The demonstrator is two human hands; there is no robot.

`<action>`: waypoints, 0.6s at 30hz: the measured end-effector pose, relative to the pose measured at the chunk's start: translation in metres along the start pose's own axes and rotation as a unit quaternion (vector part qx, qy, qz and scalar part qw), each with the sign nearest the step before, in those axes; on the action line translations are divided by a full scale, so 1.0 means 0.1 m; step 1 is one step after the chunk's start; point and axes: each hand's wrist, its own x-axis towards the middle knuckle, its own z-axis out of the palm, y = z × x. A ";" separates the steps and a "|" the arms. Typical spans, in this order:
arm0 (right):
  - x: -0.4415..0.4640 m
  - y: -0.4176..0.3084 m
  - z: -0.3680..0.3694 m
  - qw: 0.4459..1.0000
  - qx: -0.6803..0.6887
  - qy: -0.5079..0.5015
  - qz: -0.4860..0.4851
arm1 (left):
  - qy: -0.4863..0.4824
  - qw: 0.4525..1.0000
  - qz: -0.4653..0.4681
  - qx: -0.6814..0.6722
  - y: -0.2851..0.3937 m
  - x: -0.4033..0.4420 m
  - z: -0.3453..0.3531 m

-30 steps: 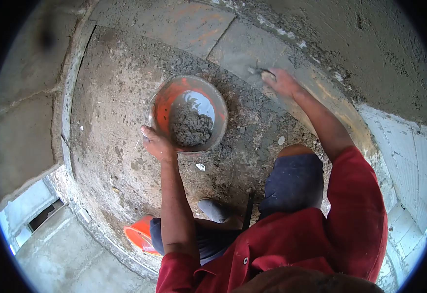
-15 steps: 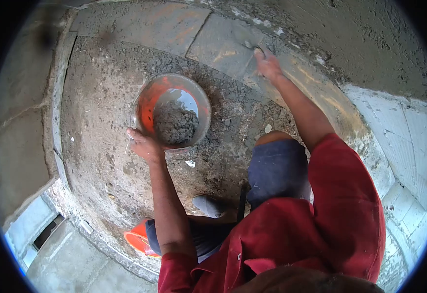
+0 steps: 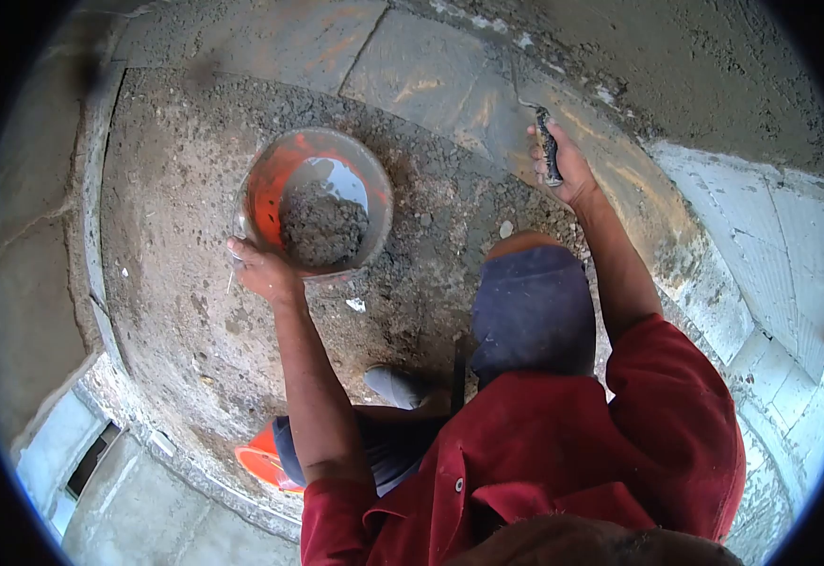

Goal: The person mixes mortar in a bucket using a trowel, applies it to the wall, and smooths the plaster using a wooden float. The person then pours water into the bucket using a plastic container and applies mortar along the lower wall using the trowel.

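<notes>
A round bucket (image 3: 374, 236) with an orange-red inner wall stands on the rough ground. Grey wet mortar (image 3: 322, 226) lies inside it, with a little water at one side. My left hand (image 3: 269, 274) is closed on the bucket's near left rim; part of the grip is hidden. My right hand (image 3: 568, 168) is wrapped around the mortar-smeared handle of a trowel (image 3: 548, 143). The trowel's blade shows only as a thin edge over the stone slabs (image 3: 431, 71) along the wall base.
Grey plastered wall (image 3: 685, 66) rises at the upper right, with pale white panels (image 3: 751, 226) beside it. An orange object (image 3: 266, 459), partly covered by my leg, sits at the lower left. White chips lie on the dirt floor (image 3: 176, 208).
My right hand has drawn back from the slabs towards me and to the right, and the trowel's handle now shows clearly. My left hand stays on the bucket; the view has shifted slightly.
</notes>
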 end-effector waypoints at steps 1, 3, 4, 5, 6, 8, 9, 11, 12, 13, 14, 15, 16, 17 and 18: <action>-0.12 0.01 0.05 0.999 -0.050 0.006 -0.015 | -0.002 1.000 -0.006 -0.011 -0.03 0.04 0.01; -0.32 0.08 0.04 0.980 -0.194 0.004 -0.046 | -0.006 1.000 -0.019 -0.021 -0.04 0.04 0.03; -0.42 0.13 -0.02 0.956 -0.287 -0.004 -0.060 | -0.008 0.999 -0.028 -0.019 -0.04 0.04 0.02; -0.46 0.16 -0.10 0.923 -0.377 -0.012 -0.073 | -0.009 0.999 -0.036 -0.016 -0.03 0.04 0.01; -0.39 0.28 -0.28 0.855 -0.474 -0.012 -0.208 | -0.003 0.999 -0.037 -0.010 -0.02 0.03 0.01; -0.23 0.46 -0.54 0.723 -0.582 -0.011 -0.372 | 0.008 0.999 -0.038 0.000 0.01 0.02 0.03; -0.19 0.42 -0.56 0.683 -0.605 -0.008 -0.408 | 0.001 0.999 -0.037 -0.015 0.04 0.01 0.05; -0.05 0.21 -0.59 0.764 -0.568 -0.016 -0.305 | -0.015 0.998 -0.037 -0.041 0.08 -0.03 0.05; 0.17 0.10 -0.67 0.782 -0.573 -0.003 -0.244 | -0.011 0.999 -0.042 -0.023 0.09 -0.05 0.03; 0.42 -0.03 -0.77 0.797 -0.574 0.010 -0.185 | -0.007 0.999 -0.045 -0.006 0.10 -0.06 0.03; 0.58 -0.13 -0.83 0.785 -0.583 0.044 -0.204 | -0.001 0.999 -0.047 0.009 0.13 -0.05 0.03; 0.71 -0.24 -0.88 0.771 -0.592 0.076 -0.222 | 0.006 0.999 -0.042 0.013 0.15 -0.06 0.03; 0.84 -0.34 -0.93 0.755 -0.600 0.109 -0.241 | 0.013 0.999 -0.037 0.017 0.16 -0.08 0.04; 1.01 -0.39 -1.04 0.745 -0.613 0.115 -0.237 | 0.021 0.999 -0.033 0.020 0.16 -0.09 0.05; 1.19 -0.36 -1.19 0.734 -0.627 0.121 -0.232 | 0.025 1.000 -0.007 0.009 0.11 -0.07 0.06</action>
